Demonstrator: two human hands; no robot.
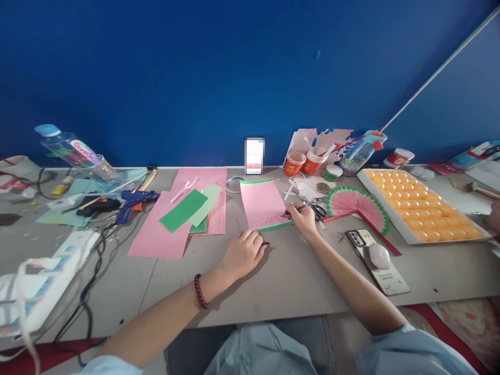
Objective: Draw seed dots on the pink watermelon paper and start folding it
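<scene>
A pink paper sheet (262,200) with green strips along its far and near edges lies in front of me, rows of small dark marks near its lower side. Pinched in my right hand (304,220) is a black pen (288,213), its tip at the marks by the sheet's right side. My left hand (245,252) rests at the near edge with fingers curled; a small thin black thing (266,243), possibly a pen cap, pokes out from them. Black-handled scissors (319,211) lie just beyond my right hand. A pleated pink-and-green paper fan (357,200) is farther right.
Green paper pieces (183,210) lie on pink sheets (156,237) at left, near a blue glue gun (130,203) and power strip (58,271). Paper cups (295,164) stand behind. Right are a phone (377,265) and a tray of orange balls (422,208); another person's hand (495,216) shows at the edge.
</scene>
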